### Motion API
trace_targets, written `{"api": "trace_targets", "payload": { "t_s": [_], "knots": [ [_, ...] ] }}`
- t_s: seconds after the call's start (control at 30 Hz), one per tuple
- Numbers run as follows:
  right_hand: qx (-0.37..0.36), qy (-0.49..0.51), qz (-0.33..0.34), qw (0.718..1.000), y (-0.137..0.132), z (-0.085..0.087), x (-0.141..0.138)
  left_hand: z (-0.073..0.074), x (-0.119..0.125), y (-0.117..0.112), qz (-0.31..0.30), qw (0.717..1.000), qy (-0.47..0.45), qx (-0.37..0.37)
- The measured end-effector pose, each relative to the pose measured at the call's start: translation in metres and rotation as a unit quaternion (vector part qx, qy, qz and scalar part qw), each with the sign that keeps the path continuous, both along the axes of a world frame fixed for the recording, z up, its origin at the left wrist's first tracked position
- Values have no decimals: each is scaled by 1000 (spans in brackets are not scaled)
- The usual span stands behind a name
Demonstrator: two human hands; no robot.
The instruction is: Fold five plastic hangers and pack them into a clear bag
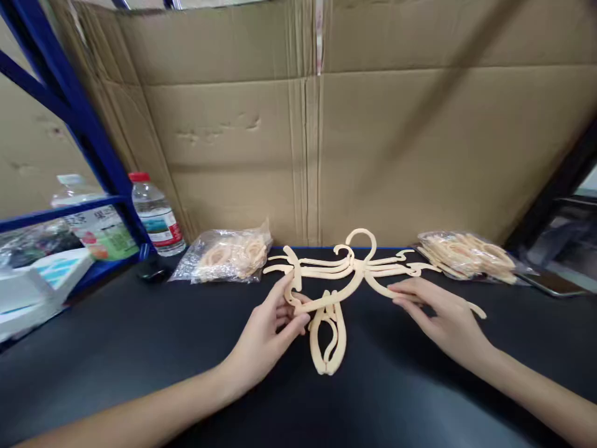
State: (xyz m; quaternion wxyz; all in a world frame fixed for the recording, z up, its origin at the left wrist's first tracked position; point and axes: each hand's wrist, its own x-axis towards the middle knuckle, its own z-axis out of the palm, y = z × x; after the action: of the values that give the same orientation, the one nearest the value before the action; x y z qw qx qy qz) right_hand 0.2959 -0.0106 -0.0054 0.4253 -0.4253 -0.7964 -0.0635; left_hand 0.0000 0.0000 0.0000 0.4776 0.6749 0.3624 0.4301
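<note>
At table (pixel 153 361), two hands (pixel 261 333) (pixel 441 317), one held hanger (pixel 351 286), two bags (pixel 228 256) (pixel 471 254)

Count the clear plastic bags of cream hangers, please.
2. One bag lies left of the held hanger, near the red-capped bottle; the other bag lies right, beside the phone.

A: Room to pass?
B: Yes: near tabletop (pixel 387 392), between left hand (pixel 268 326) and right hand (pixel 438 317).
A: Mid?
B: Folded hanger (pixel 342 336) blocks part; held hanger (pixel 359 265) bridges hand to hand.
A: Far edge?
B: Tight: loose hangers (pixel 317 270), left bag (pixel 228 255), right bag (pixel 471 252), cardboard wall (pixel 396 124) behind.
</note>
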Motion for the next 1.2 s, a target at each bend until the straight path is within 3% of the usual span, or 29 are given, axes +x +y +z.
{"api": "trace_targets", "payload": {
  "t_s": [0.2, 0.4, 0.63, 0.77, 0.9, 1.0, 1.07, 1.2],
  "knots": [
    [25, -9, 1, 1000, -4, 4, -2, -3, -3, 5, 0, 1000, 15, 21],
    [47, -11, 3, 999, -5, 3, -1, 8, -3, 3, 21, 995, 79, 48],
    [67, -55, 0, 996, -2, 3, 2, 13, -2, 1, 48, 998, 37, 13],
    [99, -156, -94, 978, 1, 5, 16, 12, -3, 1, 59, 998, 0, -4],
    [149, -227, -247, 930, -4, 9, 23, 14, -2, -1, 65, 998, -13, -14],
    [168, -241, -298, 908, -8, 10, 21, 15, -1, -3, 66, 998, -7, -20],
    [166, -225, -294, 914, -9, 10, 20, 15, -2, -3, 71, 997, -5, -23],
    [150, -129, -222, 955, -5, 11, 19, 13, -3, -2, 75, 997, -1, -25]
  ]
}}
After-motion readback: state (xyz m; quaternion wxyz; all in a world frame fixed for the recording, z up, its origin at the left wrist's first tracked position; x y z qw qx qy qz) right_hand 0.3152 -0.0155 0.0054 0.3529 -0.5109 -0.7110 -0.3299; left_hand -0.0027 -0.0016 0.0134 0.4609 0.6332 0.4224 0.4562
